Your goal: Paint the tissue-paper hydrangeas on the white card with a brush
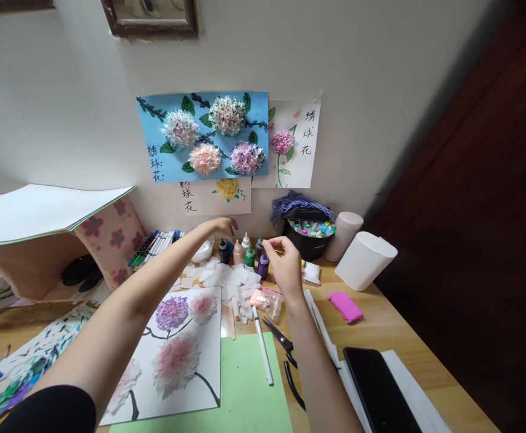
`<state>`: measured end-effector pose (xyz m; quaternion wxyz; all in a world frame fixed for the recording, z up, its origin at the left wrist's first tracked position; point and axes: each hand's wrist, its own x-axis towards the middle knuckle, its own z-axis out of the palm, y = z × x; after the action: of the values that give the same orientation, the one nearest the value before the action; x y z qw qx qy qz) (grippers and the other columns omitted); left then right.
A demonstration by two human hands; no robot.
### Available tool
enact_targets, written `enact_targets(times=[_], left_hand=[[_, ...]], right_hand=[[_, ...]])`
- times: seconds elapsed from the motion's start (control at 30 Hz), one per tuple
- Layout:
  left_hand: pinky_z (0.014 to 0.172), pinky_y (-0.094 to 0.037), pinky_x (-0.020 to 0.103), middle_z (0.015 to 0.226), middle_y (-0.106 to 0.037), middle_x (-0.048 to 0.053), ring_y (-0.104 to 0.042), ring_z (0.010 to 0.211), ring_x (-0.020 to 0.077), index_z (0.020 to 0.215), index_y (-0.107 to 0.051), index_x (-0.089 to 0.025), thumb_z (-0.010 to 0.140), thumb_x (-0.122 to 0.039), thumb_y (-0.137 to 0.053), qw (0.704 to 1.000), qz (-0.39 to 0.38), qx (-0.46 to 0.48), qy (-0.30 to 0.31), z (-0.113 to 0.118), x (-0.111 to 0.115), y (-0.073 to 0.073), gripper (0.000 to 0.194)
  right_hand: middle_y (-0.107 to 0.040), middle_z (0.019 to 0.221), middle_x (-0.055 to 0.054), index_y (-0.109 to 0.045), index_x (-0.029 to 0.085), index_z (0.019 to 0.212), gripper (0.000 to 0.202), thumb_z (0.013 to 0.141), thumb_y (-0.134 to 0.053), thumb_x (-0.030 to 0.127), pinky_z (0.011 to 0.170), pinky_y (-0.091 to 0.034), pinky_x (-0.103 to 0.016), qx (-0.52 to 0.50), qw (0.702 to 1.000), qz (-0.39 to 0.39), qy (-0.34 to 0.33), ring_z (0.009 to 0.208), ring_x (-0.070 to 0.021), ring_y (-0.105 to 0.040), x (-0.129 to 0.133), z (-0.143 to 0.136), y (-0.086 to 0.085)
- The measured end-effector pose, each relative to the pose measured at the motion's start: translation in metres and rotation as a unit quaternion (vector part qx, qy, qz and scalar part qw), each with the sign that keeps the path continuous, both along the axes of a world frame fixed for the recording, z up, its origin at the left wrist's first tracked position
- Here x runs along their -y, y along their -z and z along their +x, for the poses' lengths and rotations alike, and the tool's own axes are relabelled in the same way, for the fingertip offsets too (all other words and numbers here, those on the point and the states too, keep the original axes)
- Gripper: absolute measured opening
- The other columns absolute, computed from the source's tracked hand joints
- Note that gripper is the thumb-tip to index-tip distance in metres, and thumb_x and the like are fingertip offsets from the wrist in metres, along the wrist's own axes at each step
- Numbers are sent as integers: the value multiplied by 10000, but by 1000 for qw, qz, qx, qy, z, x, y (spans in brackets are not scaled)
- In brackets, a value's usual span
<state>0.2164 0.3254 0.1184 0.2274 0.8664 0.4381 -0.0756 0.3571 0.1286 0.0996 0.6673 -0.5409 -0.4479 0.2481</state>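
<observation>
inspection of the work in hand: a white sheet (211, 343) lies on the table (407, 355), partly over a green sheet (254, 397), with the left arm crossing part of it. four raised flower heads show on it: a purple flower (171, 313) and a small pink flower (203, 307) along the upper part, a large pink flower (176, 361) lower down, and a pale flower (126, 385) partly hidden by the arm. dark painted stems (209, 390) are present. no leaves show on the visible part of the sheet, unlike the blue picture (168, 167) on the wall; judged on that, the flower heads and stems appear done, and any leaves or finishing touches appear outstanding. the covered part is not assessed

the left hand (225, 227) is above the row of bottles, wrist bent, fingers curled loosely downward; no held object is visible, though the fingertips are too small to rule one out. the right hand (286, 257) is beside the purple bottle (263, 266) and the dark grey bottle (259, 248), thumb and forefinger brought close together; whether they grip a bottle tip is not clear. the green bottle (249, 257) stands between the two hands. torn white paper (233, 278) lies in front of the bottles, and scissors (279, 332) rest near the right forearm
</observation>
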Motion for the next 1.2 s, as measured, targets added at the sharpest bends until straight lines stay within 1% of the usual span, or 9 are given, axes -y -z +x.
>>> enact_targets(times=[0.17, 0.33, 0.53, 0.7, 0.87, 0.97, 1.07, 1.13, 1.2], left_hand=[[826, -520, 428, 1195, -580, 92, -602, 998, 223, 1186, -552, -165, 890, -322, -564, 998, -2, 51, 48, 3, 3, -8, 336], [818, -522, 423, 1187, -584, 87, -604, 991, 226, 1175, -560, -160, 885, -324, -570, 993, 16, 76, 90, 12, 14, -4, 334], [809, -525, 411, 1205, -580, 79, -600, 995, 236, 1166, -574, -162, 878, -328, -577, 987, 71, 99, 104, 21, 16, 3, 332], [808, -526, 412, 1199, -581, 80, -602, 992, 235, 1169, -570, -160, 879, -329, -576, 976, 120, 146, 105, 19, 18, -3, 336], [781, -531, 386, 1097, -624, 75, -623, 909, 190, 1098, -597, -155, 890, -313, -566, 943, 221, 235, 79, 11, 28, -31, 263], [772, -499, 335, 849, -685, 56, -634, 798, 172, 816, -669, -145, 847, -210, -615, 894, 314, 318, 43, 0, 48, -60, 91], [740, -477, 300, 843, -706, 67, -635, 773, 169, 787, -682, -151, 814, -196, -651, 834, 388, 393, 10, -22, 82, -90, 61], [730, -473, 286, 819, -713, 55, -636, 750, 159, 794, -689, -162, 815, -217, -652, 805, 416, 423, -1, -41, 111, -104, 69], [695, -473, 271, 759, -715, 41, -638, 713, 151, 768, -696, -170, 796, -213, -675, 775, 431, 463, 5, -65, 142, -109, 56]], right_hand=[[-651, 740, -41, -580, 183, 745, 217, 756, -619, 397, 705, -517, -307, -3, 1000, 1, 7, 719, -174, -631, 1, 3, 0], [-656, 742, -42, -588, 177, 750, 233, 754, -621, 408, 703, -516, -307, -8, 1000, 2, 9, 716, -171, -629, -1, 5, 3], [-658, 736, -36, -585, 179, 736, 212, 748, -631, 386, 724, -503, -307, -16, 1000, 3, 7, 719, -168, -630, -2, 7, 4], [-655, 738, -35, -587, 182, 740, 224, 735, -642, 399, 730, -493, -313, -29, 1000, -3, 1, 722, -170, -621, -2, 7, 4], [-656, 733, -32, -598, 185, 732, 273, 695, -679, 443, 715, -486, -316, -60, 998, -5, -22, 719, -172, -610, -3, 1, 5], [-664, 709, -34, -610, 179, 716, 310, 656, -714, 465, 710, -498, -317, -98, 993, -8, -69, 704, -169, -613, -2, -14, 6], [-695, 740, -57, -655, 163, 806, 381, 693, -663, 526, 678, -529, -312, -147, 978, -22, -149, 679, -158, -633, 2, -38, 1], [-716, 840, -66, -667, 166, 915, 461, 705, -631, 574, 670, -547, -283, -223, 950, -33, -215, 674, -130, -642, 7, -56, -9], [-715, 929, -51, -674, 180, 947, 497, 630, -713, 561, 691, -552, -222, -378, 875, -43, -298, 694, -95, -642, 12, -76, -21]])
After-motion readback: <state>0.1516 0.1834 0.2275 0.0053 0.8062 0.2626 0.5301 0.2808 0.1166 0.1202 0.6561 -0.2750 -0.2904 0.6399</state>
